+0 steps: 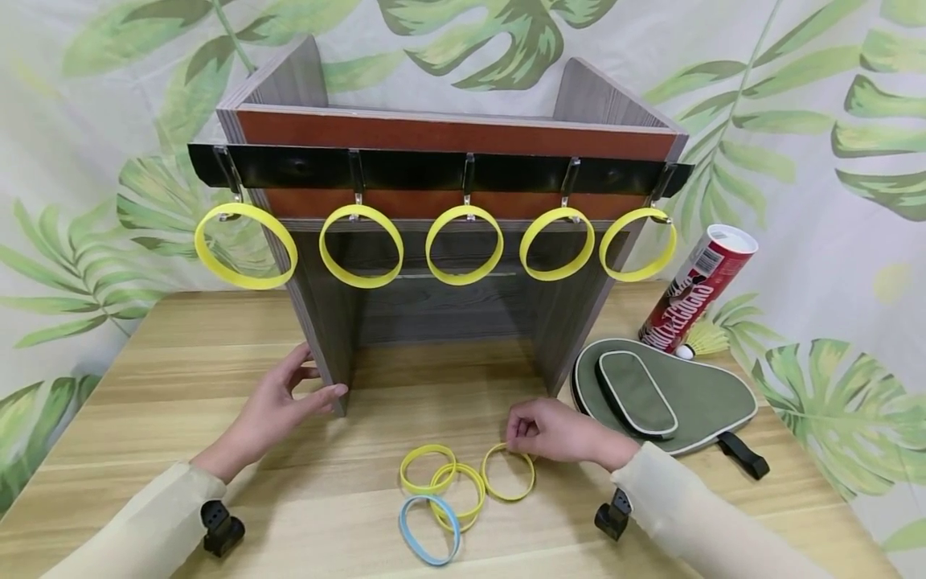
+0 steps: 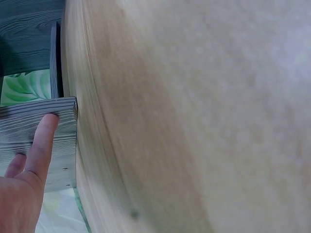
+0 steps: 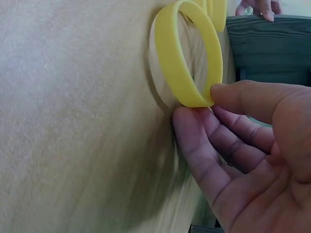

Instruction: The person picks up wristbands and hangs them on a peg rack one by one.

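My right hand [image 1: 555,429] pinches the edge of a yellow silicone wristband [image 3: 169,53] between thumb and fingertip, low over the table. Beside it lie a few other yellow wristbands [image 1: 428,470] and a blue wristband [image 1: 405,527], some overlapping. My left hand [image 1: 278,406] rests against the left side panel [image 1: 318,338] of a grey wooden stand, its thumb stretched to the panel's front edge. The left wrist view shows a straight digit [image 2: 43,141] on that panel. Several yellow wristbands [image 1: 464,277] hang in a row from metal hooks on the stand's black bar [image 1: 412,170].
Right of the stand lies a green paddle case [image 1: 712,402] with a small zipped pocket. Behind it stand a red tube [image 1: 694,289] and a yellow shuttlecock [image 1: 705,339]. The wooden table [image 1: 145,386] meets a leaf-patterned cloth [image 1: 79,161] at the back.
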Tool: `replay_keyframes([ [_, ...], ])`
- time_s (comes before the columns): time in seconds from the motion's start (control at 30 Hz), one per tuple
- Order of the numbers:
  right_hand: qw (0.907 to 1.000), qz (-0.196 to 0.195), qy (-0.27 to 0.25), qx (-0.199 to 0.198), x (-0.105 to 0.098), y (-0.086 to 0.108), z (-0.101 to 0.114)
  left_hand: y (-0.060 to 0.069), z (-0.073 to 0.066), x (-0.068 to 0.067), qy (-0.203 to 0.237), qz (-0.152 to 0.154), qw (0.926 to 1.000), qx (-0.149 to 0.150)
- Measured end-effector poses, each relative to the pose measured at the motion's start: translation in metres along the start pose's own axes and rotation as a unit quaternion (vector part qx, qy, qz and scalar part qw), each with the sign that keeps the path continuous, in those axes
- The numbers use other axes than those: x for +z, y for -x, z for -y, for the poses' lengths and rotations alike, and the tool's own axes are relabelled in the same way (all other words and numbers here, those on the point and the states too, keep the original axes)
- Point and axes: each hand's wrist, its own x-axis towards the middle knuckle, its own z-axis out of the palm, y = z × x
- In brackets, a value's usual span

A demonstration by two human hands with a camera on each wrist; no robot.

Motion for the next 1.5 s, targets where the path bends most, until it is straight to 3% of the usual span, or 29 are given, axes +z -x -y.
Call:
replay_keyframes([
  [0.27, 0.9906, 0.015, -0.127, 0.048, -0.012, 0.001, -0.002, 0.000, -0.001, 0.000, 0.000, 0.002, 1.0000, -0.001],
  [0.67, 0.9628, -0.035, -0.267, 0.020, -0.012, -0.008, 0.020, 0.000, 0.000, 0.001, -0.002, 0.001, 1.0000, -0.007],
  [0.87, 0.9582, -0.057, -0.280, 0.012, -0.005, -0.021, 0.044, 0.000, -0.001, 0.002, 0.005, 0.004, 0.9999, -0.012],
  [1.0, 0.9589, -0.072, -0.274, -0.011, -0.001, -0.033, 0.063, 0.000, -0.002, 0.001, 0.007, 0.004, 0.9999, -0.011],
  [1.13, 0.9535, -0.082, -0.287, -0.040, 0.000, -0.044, 0.087, 0.001, -0.002, 0.000, 0.005, -0.001, 1.0000, -0.008],
  [1.3, 0.9429, -0.064, -0.313, -0.093, -0.001, -0.051, 0.116, 0.001, -0.002, 0.001, -0.002, -0.006, 1.0000, -0.007],
  [1.5, 0.9441, -0.033, -0.292, -0.150, -0.005, -0.053, 0.143, -0.001, -0.003, 0.001, -0.039, -0.015, 0.9990, 0.015],
])
